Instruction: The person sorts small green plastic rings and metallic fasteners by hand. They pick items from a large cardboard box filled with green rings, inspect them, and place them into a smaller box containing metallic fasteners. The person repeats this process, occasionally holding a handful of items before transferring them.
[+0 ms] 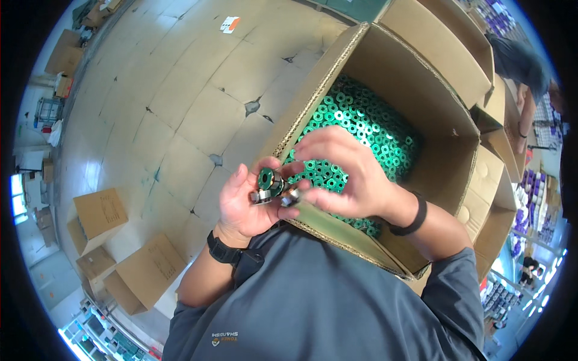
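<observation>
Green ring faces everywhere in front of me, loads of little ring-shaped pieces (337,111) heaped in the big cardboard box (439,129) that takes up roughly 12 to 4 o'clock from the middle of my view. Its near edge is right up by my grey shirt (337,295), which fills 6 o'clock

So, the grip: my left hand (236,201), at about 8 o'clock, is palm up and cupped around a few small parts. One is a green-faced cylinder (266,178) with a dark body, almost dead centre, slightly toward 9. Just below it sits a silvery metal piece (262,196), and another shiny piece (290,197) is at 6 o'clock, by my fingertips

My right hand (346,171) is over at 3 o'clock, above the heap, fingers bent and thumb pointing at that last piece. Can't tell if it's actually pinching it or just close by

Black bands on both wrists, one (223,248) at 7 to 8 o'clock, the other (412,218) near 4. Two open cartons (147,274) sit on the tiled floor (180,90) around 8 to 9, a white-and-orange card (230,24) lies up at 11, and a co-worker's bare forearm (527,117) shows between 2 and 3
</observation>
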`<state>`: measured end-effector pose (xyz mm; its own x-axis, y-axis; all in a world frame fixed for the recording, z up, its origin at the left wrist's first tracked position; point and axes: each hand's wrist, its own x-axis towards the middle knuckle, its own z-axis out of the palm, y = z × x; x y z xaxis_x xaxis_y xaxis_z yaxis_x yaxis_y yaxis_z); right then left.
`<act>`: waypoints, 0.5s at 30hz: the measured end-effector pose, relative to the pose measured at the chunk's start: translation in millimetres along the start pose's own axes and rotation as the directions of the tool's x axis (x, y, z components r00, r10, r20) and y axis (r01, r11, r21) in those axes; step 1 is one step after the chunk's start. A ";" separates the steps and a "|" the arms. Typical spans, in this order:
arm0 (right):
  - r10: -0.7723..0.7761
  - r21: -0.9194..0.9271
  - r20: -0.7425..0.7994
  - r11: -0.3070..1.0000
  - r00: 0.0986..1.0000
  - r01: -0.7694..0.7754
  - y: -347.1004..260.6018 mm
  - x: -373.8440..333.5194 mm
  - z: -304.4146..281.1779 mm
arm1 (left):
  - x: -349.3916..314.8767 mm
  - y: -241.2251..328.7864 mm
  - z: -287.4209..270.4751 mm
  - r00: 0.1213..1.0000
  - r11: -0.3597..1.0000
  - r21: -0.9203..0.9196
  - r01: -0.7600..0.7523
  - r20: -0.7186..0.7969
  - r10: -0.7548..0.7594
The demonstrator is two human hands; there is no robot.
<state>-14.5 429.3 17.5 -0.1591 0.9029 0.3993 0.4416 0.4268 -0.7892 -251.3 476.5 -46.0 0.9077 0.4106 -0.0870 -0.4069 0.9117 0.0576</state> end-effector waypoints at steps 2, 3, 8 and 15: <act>0.211 0.060 -0.089 0.977 0.973 -0.206 25.7 -9.5 7.7 | -2.4 -1.8 -10.3 0.999 1.000 -0.005 -0.020 0.039 0.020; 0.366 0.001 -0.078 0.930 0.927 -0.367 41.1 -15.3 14.9 | -1.9 -1.6 -11.4 0.999 1.000 -0.019 -0.012 0.052 0.013; 0.491 -0.507 0.171 0.787 0.854 -0.351 135.8 -96.4 87.4 | 3.3 1.1 -6.1 0.996 0.995 -0.078 0.054 0.068 -0.049; 0.625 -0.640 0.282 0.688 0.728 -0.343 140.9 -99.1 123.3 | 0.1 1.6 -4.6 0.997 0.996 -0.077 0.051 0.066 -0.046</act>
<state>-45.4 406.2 -190.8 -0.0886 0.9382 -0.3345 0.9234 -0.0486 -0.3808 -252.3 478.1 -50.5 0.9302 0.3662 -0.0239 -0.3667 0.9300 -0.0235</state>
